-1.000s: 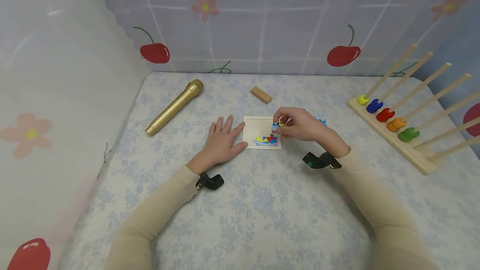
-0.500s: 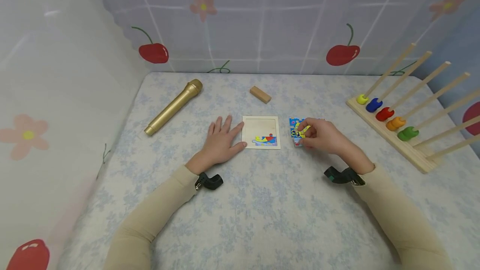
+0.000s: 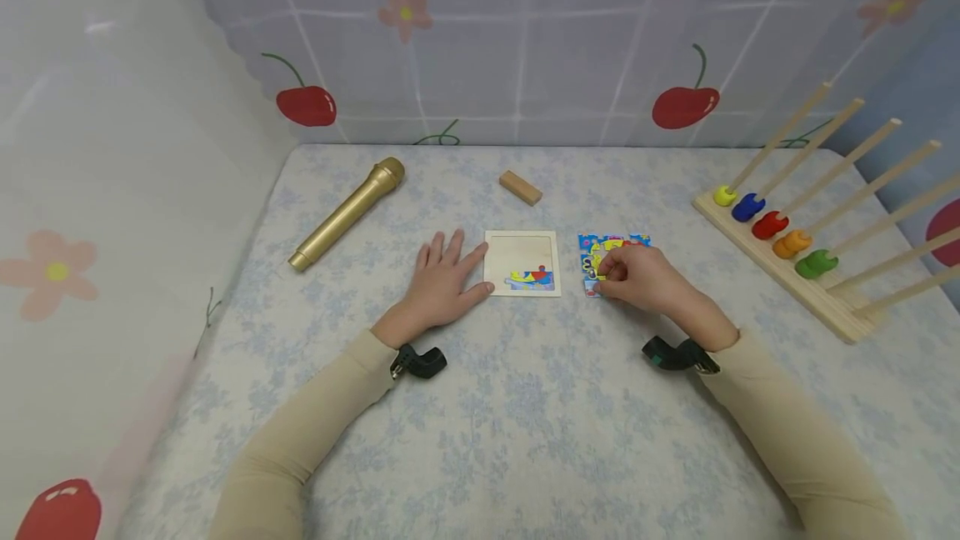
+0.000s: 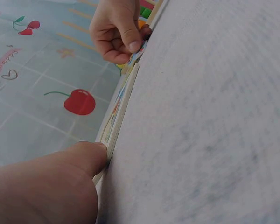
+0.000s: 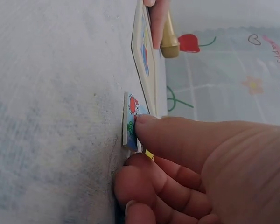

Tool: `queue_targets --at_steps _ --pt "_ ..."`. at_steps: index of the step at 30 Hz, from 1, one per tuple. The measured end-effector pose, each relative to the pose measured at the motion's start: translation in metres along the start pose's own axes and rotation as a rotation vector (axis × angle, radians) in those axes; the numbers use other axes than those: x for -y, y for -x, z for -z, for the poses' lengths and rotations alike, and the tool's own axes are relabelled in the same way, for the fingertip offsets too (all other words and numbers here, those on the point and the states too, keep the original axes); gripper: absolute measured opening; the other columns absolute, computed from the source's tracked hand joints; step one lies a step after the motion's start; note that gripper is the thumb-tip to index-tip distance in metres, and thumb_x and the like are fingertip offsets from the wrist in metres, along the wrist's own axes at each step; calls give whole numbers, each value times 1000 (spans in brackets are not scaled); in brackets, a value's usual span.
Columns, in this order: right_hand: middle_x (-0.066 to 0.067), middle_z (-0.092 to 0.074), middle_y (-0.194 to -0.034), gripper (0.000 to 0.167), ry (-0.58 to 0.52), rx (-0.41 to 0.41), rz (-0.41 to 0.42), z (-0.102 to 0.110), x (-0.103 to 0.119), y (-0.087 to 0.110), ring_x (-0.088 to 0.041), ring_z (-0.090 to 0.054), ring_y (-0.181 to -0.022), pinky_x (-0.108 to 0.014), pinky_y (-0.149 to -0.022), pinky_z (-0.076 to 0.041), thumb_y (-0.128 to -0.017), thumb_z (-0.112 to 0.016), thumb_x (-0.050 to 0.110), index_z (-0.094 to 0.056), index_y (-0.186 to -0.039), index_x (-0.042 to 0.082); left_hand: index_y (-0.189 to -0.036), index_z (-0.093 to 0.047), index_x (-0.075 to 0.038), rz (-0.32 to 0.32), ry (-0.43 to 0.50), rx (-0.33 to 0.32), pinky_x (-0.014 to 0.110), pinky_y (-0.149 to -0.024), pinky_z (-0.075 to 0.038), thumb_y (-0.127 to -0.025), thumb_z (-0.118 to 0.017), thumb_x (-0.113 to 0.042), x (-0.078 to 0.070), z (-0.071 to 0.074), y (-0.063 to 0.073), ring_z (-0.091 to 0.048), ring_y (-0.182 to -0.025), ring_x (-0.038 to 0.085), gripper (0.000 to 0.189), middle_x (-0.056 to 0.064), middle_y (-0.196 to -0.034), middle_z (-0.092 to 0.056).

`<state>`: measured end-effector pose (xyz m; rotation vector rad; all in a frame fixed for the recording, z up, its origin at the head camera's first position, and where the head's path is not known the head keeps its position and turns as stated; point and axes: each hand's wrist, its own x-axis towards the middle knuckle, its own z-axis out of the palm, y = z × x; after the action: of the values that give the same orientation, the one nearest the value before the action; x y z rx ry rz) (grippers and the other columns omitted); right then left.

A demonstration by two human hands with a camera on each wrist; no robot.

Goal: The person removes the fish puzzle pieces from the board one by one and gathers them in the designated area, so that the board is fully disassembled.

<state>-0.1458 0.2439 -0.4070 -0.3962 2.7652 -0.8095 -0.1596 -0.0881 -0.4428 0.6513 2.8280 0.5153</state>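
A small square wooden puzzle tray (image 3: 493, 242) lies mid-table, with joined coloured puzzle pieces (image 3: 534, 278) in its lower right part. My left hand (image 3: 441, 283) lies flat with fingers spread at the tray's left side. In the left wrist view its thumb (image 4: 91, 156) touches the tray's edge. My right hand (image 3: 637, 277) is to the right of the tray, thumb and curled fingers pinching a puzzle piece (image 5: 131, 122) with a red crab on it, low at the tabletop. Other loose puzzle pieces (image 3: 592, 243) lie beside and partly under that hand.
A gold toy microphone (image 3: 347, 215) lies at the back left. Behind the tray is a small wooden block (image 3: 520, 187). A wooden peg rack (image 3: 787, 273) with coloured beads stands on the right, its pegs slanting upward.
My right hand has carried the puzzle piece from above the tray rightward to the loose pieces, then shifted slightly toward me. My left hand has stayed at the tray.
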Motion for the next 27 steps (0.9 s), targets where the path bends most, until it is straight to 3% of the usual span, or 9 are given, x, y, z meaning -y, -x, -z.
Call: queue_targets --at_steps 11,27 --pt "-6 -67 -74 15 53 -19 2 -2 3 -2 -16 -55 -68 -29 -63 -44 -84 -80 11 -72 -92 1 -163 -29 -22 4 3 -2 65 -125 -5 -103 -49 -51 1 2 0 2 -158 47 69 21 -171 -9" --pt "-5 -66 -75 11 33 -4 2 0 2 2 -16 -55 -69 -29 -64 -45 -88 -77 10 -71 -92 2 -163 -30 -22 2 18 0 65 -125 -3 -103 -50 -50 -1 1 1 3 -158 47 69 21 -171 -8"
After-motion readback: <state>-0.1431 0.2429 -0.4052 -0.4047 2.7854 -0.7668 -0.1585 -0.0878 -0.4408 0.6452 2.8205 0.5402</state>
